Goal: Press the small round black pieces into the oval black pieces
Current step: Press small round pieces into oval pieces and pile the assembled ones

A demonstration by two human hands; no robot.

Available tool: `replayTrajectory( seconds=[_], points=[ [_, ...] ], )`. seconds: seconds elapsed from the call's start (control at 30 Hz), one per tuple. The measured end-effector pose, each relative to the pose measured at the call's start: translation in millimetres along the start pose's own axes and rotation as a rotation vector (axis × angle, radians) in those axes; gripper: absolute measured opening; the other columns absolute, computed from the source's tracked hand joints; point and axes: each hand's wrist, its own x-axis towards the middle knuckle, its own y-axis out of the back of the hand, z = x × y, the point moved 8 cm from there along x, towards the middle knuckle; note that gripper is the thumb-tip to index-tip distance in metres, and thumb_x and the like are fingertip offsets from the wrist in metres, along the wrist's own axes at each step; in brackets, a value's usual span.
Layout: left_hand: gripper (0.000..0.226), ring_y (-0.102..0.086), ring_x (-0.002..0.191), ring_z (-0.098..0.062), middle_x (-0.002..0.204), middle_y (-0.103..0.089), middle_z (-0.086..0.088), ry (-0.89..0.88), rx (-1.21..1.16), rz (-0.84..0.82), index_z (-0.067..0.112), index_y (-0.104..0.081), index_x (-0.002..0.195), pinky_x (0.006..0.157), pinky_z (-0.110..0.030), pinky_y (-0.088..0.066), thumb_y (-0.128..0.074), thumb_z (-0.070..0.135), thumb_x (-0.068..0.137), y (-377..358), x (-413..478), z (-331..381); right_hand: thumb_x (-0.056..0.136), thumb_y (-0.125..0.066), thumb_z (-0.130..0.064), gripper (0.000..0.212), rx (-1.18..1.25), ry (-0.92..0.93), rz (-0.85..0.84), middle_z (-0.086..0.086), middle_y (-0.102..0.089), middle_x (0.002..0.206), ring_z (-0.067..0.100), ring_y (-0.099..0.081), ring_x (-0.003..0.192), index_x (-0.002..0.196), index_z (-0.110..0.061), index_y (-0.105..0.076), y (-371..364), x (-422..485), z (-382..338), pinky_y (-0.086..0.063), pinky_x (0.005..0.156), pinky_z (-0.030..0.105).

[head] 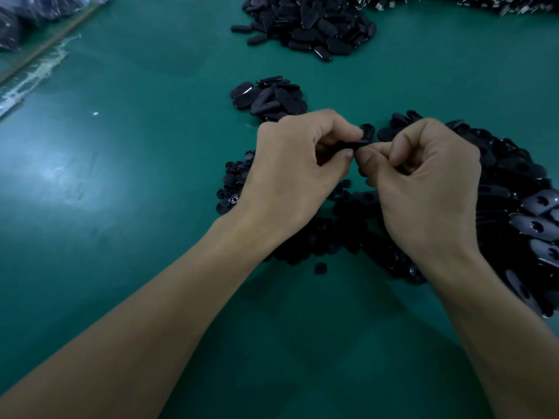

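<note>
— Where is the oval black plastic piece (351, 144)?
— Mid-scene, above the green table mat (136, 182): the left hand (296, 167) pinches it, and the right hand (423, 189), fingers curled, pinches its right end

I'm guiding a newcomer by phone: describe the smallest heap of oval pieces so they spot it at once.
On the green mat, find the left hand. The heap lies just beyond its knuckles. Unlike the big far pile and the right pile, it holds few ovals.
</note>
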Motion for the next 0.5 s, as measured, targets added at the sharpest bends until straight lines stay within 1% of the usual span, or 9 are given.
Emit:
replayTrajectory(
  seconds=[0.1,0.2,0.27,0.3,0.4,0.5],
  points=[
    [0.018,-0.07,0.078,0.003,0.086,-0.072,0.016,-0.018,0.037,0.009,0.014,-0.077,0.101,0.075,-0.015,-0.055,-0.077,0.005,0.085,1.2,-0.5,1.3,0.086,-0.075,-0.011,0.041,-0.002,0.008,0.021,0.002,-0.069,0.073,0.004,-0.072,0.078,0.067,-0.029,-0.043,1.1,-1.2,-1.2,-0.06,0.073,0.044],
    [0.018,-0.069,0.08,0.002,0.087,-0.072,0.015,-0.028,0.067,0.019,0.014,-0.076,0.102,0.076,-0.018,-0.057,-0.078,0.006,0.086,2.2,-0.2,2.2,0.086,-0.074,-0.011,0.04,0.0,0.018,0.022,-0.003,-0.069,0.073,0.005,-0.073,0.079,0.068,-0.028,-0.043,0.6,-2.5,-4.7,-0.061,0.073,0.042],
    [0.02,-0.07,0.081,0.002,0.088,-0.073,0.013,-0.037,0.062,0.023,0.012,-0.077,0.103,0.076,-0.017,-0.057,-0.076,0.003,0.086,1.0,-0.3,2.4,0.086,-0.073,-0.012,0.038,0.012,0.015,0.019,-0.004,-0.07,0.075,0.012,-0.072,0.077,0.071,-0.028,-0.042,0.1,-2.3,-4.9,-0.06,0.073,0.042],
    [0.021,-0.071,0.081,0.002,0.088,-0.074,0.011,-0.042,0.054,0.021,0.011,-0.077,0.103,0.077,-0.016,-0.057,-0.075,0.0,0.085,0.0,-0.7,2.6,0.086,-0.074,-0.014,0.037,0.011,0.018,0.017,-0.005,-0.07,0.076,0.014,-0.07,0.075,0.072,-0.028,-0.043,0.0,-1.8,-5.3,-0.059,0.072,0.039],
    [0.023,-0.072,0.081,0.001,0.088,-0.076,0.006,-0.037,0.032,0.011,0.008,-0.078,0.102,0.077,-0.017,-0.058,-0.072,-0.005,0.084,-2.8,-1.9,3.3,0.087,-0.074,-0.019,0.029,-0.047,0.052,0.01,-0.012,-0.064,0.075,0.005,-0.063,0.067,0.077,-0.033,-0.05,-1.0,-0.2,-9.5,-0.051,0.064,0.021],
    [0.02,-0.072,0.079,0.002,0.085,-0.075,0.01,-0.01,-0.019,0.021,0.01,-0.078,0.099,0.076,-0.016,-0.057,-0.075,-0.003,0.083,-0.7,-0.5,1.4,0.091,-0.07,-0.017,0.022,-0.074,0.078,0.005,-0.02,-0.063,0.076,0.0,-0.063,0.072,0.086,-0.034,-0.057,-2.7,-0.7,-11.4,-0.049,0.067,0.013]
  ],
)
